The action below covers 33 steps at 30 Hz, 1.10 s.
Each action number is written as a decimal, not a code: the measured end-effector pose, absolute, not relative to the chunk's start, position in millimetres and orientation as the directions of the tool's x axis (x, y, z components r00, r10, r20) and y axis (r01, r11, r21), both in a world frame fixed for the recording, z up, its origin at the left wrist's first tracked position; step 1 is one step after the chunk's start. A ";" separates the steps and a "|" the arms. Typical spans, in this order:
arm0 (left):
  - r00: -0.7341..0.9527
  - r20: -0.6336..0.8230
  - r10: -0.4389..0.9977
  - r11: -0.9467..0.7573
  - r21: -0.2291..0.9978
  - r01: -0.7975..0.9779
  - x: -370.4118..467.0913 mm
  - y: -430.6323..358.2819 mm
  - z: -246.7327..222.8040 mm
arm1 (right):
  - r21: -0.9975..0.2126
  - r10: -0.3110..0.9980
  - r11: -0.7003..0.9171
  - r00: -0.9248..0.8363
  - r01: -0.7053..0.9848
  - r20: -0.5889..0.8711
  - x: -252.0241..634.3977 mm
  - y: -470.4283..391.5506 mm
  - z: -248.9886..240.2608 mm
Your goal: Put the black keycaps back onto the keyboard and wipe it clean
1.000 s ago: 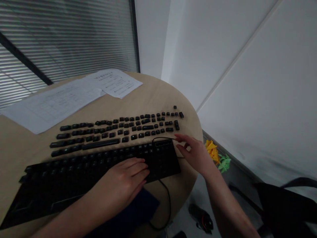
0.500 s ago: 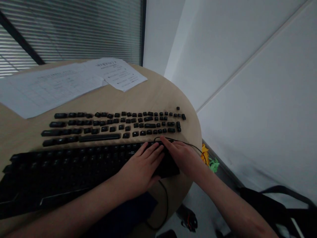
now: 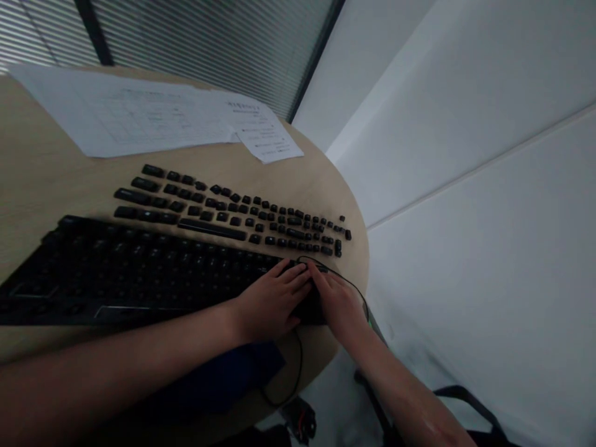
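A long black keyboard [image 3: 153,267] lies near the table's front edge. My left hand [image 3: 272,301] rests palm down across its right part, fingers stretched out and slightly spread. At the keyboard's far right corner is my right hand [image 3: 342,304], its fingers bunched and their tips close against my left fingertips. Whatever my right fingers hold, if anything, is hidden. Beyond the keyboard lie loose black keycaps [image 3: 221,217] in several rows, with a long space bar keycap [image 3: 212,229] in the nearest row. A thin black cable [image 3: 356,288] runs around my right hand.
Printed paper sheets [image 3: 153,118] lie at the back of the round wooden table [image 3: 326,186]. Dark blue cloth [image 3: 237,372] and a cable loop [image 3: 298,372] are at the front edge. A white wall [image 3: 465,248] stands at the right, window blinds [image 3: 209,43] behind.
The view has turned and tilted, so the keyboard and keycap rows slant down to the right. Both hands stay at the keyboard's right end in nearly the same pose.
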<state>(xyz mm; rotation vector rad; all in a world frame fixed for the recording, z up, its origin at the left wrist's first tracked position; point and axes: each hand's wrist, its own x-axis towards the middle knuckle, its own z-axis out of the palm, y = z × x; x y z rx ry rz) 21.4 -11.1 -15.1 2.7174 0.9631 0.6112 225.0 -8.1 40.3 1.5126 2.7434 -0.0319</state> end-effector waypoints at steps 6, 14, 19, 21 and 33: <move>0.680 0.390 0.620 -0.784 0.280 0.554 22.6 -12.4 -20.2 | -0.023 0.887 0.460 -0.460 0.888 -0.031 226.1 -5.7 39.7; 0.662 0.401 0.633 -0.774 0.308 0.554 25.9 -11.9 -25.4 | -0.006 0.875 0.477 -0.475 0.879 -0.093 227.9 0.0 46.8; 0.674 0.369 0.640 -0.768 0.326 0.551 24.7 -12.7 -23.8 | -0.023 0.860 0.504 -0.505 0.863 -0.075 231.8 2.6 47.3; 0.677 0.364 0.640 -0.768 0.330 0.549 24.2 -13.0 -23.1 | -0.029 0.846 0.528 -0.529 0.849 -0.076 233.4 5.4 48.5; 0.685 0.343 0.642 -0.766 0.322 0.557 23.0 -14.4 -17.8 | 0.020 0.842 0.535 -0.532 0.845 -0.089 233.9 6.0 46.1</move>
